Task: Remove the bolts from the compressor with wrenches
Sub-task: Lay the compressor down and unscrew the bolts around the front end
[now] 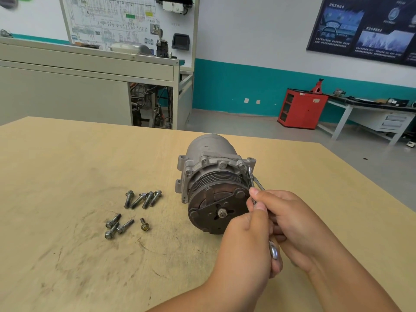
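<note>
Steel wrench [258,185], left grip [247,239] and right grip [292,219] curled round it, meets the compressor [209,154]. Unclamped, the compressor may roll and throw the wrench off.

Only two forearms and two hands of the person are in view, and all of them are bare. The left hand [245,239] and the left forearm [213,289] are uncovered right down to the lower edge of the view. The right hand [292,224] and the right forearm [351,284] are uncovered in the same way. The fingers are short and rounded with full tips. On the right hand the forefinger nail [254,191] and the thumbnail [259,207] are trimmed short, with rounded edges. Shallow creases cross the knuckles of the left hand, and both forearms look smooth.
</note>
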